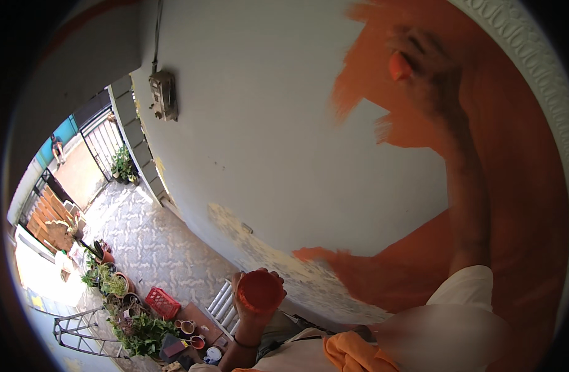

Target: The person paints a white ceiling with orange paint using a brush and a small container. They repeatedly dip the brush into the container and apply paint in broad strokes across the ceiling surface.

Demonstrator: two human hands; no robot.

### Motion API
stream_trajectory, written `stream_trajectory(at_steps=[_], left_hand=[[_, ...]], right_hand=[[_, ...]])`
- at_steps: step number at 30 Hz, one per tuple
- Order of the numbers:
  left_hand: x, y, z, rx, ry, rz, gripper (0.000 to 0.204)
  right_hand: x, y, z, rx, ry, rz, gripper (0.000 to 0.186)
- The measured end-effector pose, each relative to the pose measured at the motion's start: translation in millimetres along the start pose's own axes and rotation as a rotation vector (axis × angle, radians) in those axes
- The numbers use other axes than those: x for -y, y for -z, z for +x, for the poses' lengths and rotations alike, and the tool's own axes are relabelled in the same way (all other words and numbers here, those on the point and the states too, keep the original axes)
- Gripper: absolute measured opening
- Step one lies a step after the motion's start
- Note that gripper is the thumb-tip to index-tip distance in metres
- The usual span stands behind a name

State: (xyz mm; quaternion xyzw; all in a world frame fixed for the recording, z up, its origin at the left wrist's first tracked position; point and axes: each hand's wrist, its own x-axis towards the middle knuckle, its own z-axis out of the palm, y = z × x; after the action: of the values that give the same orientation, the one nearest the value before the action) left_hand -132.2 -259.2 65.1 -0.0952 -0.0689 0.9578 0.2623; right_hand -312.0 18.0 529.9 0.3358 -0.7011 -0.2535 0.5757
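High on the right, my right hand [430,71] is at the wall, blurred, its fingers closed round what looks like a paintbrush [400,66] covered in orange-red paint; its handle is hidden. Orange paint [511,204] with feathered edges covers the wall's right side and surrounds a pale grey bare patch [408,180]. Lower down, my left hand [252,317] grips a round paint container [261,291] from below and the sides. Its top faces me and looks orange-red inside. Both arms are apart, the right one raised, the left one near my body.
White carved moulding [526,43] borders the painted area. A dusty electrical box [163,96] juts from the wall. Below are a metal ladder [222,307], a red crate [163,302], potted plants [138,325] and paint cups [197,342]. A person [57,149] is far off beyond the gate [103,142].
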Motion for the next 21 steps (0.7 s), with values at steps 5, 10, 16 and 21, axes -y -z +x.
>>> stream_trajectory(at_steps=[5, 10, 16, 21], left_hand=[[4, 15, 9, 0.088, 0.045, 0.036, 0.056], [-8, 55, 12, 0.215, 0.017, 0.110, 0.063], [-13, 33, 1, 0.206, 0.060, 0.048, 0.062], [1, 9, 9, -0.014, -0.031, 0.121, 0.056]], right_hand=[[109, -24, -87, 0.316, 0.273, 0.319, 0.021], [28, 3, -54, 0.023, -0.523, 0.544, 0.016], [19, 22, -41, -0.058, -0.077, -0.046, 0.020], [85, -6, -70, 0.257, 0.205, 0.281, 0.018]])
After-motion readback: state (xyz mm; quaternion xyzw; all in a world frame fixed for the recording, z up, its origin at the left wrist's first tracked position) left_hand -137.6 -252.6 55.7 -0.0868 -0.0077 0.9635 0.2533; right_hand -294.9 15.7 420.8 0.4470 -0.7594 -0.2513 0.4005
